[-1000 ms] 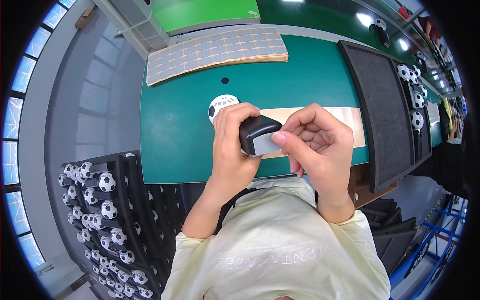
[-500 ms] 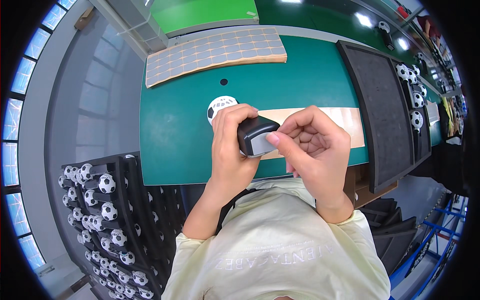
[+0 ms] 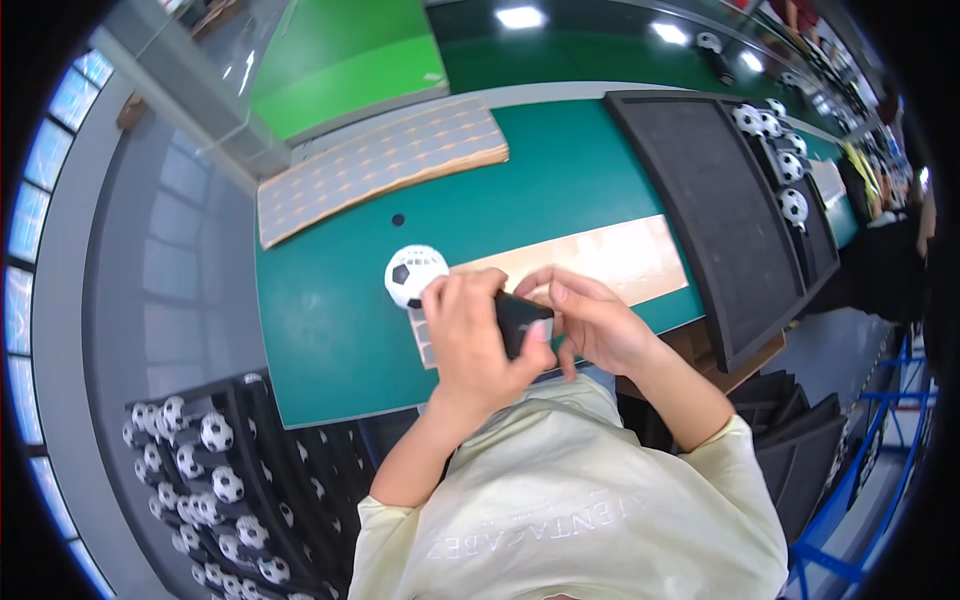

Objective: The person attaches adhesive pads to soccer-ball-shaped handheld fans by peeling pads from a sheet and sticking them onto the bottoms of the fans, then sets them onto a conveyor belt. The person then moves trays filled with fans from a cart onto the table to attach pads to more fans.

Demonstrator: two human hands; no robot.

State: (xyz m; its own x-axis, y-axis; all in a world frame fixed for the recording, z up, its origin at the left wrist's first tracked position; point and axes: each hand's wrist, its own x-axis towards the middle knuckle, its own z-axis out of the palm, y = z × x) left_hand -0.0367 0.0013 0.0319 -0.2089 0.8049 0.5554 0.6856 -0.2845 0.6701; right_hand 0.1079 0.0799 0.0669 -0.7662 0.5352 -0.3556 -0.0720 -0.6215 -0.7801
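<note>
My left hand point(image 3: 465, 335) is closed around the black handle point(image 3: 520, 318) of a device with a black-and-white football-shaped head point(image 3: 415, 277). The ball end points left, and the handle's end faces me and to the right. My left thumb presses on a grey patch at that end. Close against the handle's right side is my right hand point(image 3: 600, 325), its fingers bent but apart, with nothing visible in them. Under the device lies a beige backing sheet point(image 3: 635, 255), mostly bare, with a few grey labels at its left end.
A stack of grey label sheets point(image 3: 385, 170) lies at the back of the green table point(image 3: 320, 350). On the right is a black foam tray point(image 3: 690, 200) beside more football-headed devices point(image 3: 790, 165). Black racks point(image 3: 235, 485) of them stand lower left. Blue metal framing point(image 3: 850, 500) is lower right.
The right fingers have come off the grey patch and moved beside the handle, and the left thumb now presses that patch. The view has turned, shifting the table left and down.
</note>
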